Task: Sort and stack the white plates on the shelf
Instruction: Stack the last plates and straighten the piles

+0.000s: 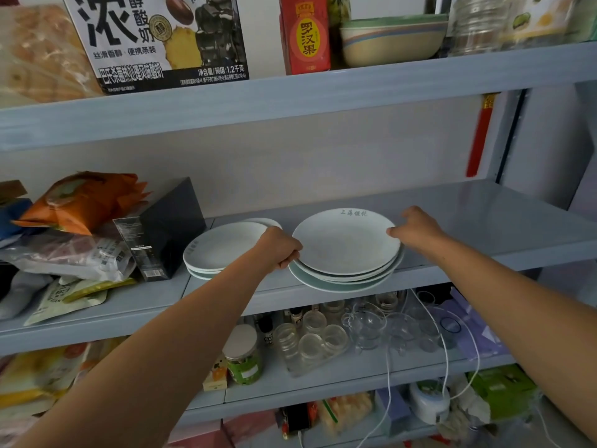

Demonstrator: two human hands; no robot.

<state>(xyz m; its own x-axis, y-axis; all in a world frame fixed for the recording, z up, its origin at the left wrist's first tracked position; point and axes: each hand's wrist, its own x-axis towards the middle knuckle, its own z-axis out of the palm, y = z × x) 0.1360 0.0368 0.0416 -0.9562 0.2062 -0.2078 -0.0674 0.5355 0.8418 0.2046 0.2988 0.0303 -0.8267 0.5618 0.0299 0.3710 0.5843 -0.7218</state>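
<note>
A stack of white plates (pixel 345 244) sits at the front of the grey middle shelf (pixel 484 215), its lower plates jutting over the shelf edge. My left hand (pixel 279 247) grips the stack's left rim with closed fingers. My right hand (pixel 416 227) pinches the top plate's right rim. A second, smaller stack of white plates (pixel 223 245) lies just left of my left hand, with another plate's edge (pixel 271 222) showing behind it.
A dark box (pixel 164 231) and food bags (pixel 80 202) crowd the shelf's left part. The shelf above carries a bowl stack (pixel 391 40) and cartons. Glass jars and cups (pixel 339 331) and white cables (pixel 445 350) fill the shelf below.
</note>
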